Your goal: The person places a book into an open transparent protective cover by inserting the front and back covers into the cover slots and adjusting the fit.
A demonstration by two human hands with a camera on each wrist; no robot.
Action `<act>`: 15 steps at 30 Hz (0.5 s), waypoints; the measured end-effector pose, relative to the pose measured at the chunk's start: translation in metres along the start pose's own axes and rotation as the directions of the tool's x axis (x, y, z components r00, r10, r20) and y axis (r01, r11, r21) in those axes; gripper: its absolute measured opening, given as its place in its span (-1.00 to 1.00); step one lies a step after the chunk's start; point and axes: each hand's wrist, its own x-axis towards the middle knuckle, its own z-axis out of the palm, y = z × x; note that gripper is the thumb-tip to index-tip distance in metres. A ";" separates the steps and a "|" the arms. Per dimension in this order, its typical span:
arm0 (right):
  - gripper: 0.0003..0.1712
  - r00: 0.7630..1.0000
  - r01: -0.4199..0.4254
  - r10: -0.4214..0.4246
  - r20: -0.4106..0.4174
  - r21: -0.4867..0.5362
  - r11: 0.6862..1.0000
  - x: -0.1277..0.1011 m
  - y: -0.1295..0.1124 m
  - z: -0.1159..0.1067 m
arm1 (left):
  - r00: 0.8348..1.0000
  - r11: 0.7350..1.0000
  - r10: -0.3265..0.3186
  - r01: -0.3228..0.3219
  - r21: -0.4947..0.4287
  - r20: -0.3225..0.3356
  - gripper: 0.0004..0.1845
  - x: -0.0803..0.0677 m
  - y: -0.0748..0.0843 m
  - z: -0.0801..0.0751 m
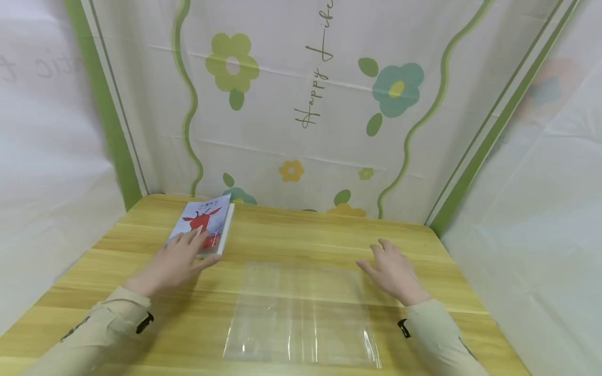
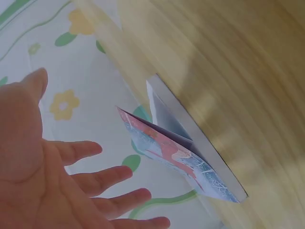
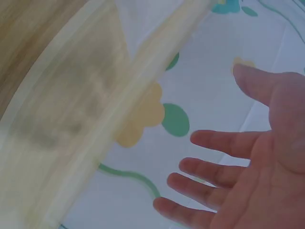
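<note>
A book [image 1: 218, 222] with a red animal on its pale blue cover lies at the back left of the table, its front cover lifted part way. My left hand [image 1: 176, 258] reaches over its near edge in the head view. In the left wrist view that hand [image 2: 62, 181] has its fingers spread, apart from the raised cover [image 2: 176, 157]. A clear plastic book sleeve [image 1: 301, 313] lies flat in front of me, with creases down its middle. My right hand [image 1: 392, 271] is held beyond the sleeve's far right corner, fingers spread and holding nothing.
The wooden table [image 1: 291, 235] backs onto a white curtain [image 1: 282, 120] printed with flowers and green lines. More white cloth [image 1: 541, 235] hangs on the right and left sides.
</note>
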 end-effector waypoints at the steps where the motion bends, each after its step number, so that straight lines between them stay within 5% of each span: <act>1: -0.22 1.000 0.010 -0.010 -0.003 0.014 1.000 0.002 -0.003 0.001 | 1.000 1.000 0.005 -0.005 -0.016 -0.004 -0.05 0.001 -0.001 -0.001; 9: -0.27 0.997 0.023 -0.042 0.064 0.277 0.961 0.023 -0.026 0.005 | 1.000 0.993 -0.007 0.006 -0.121 -0.013 -0.11 0.010 -0.007 -0.002; 15: -0.33 0.994 0.036 -0.065 0.092 0.290 0.956 0.035 -0.049 0.018 | 0.999 0.986 -0.034 0.030 -0.164 -0.022 -0.21 0.014 -0.010 -0.002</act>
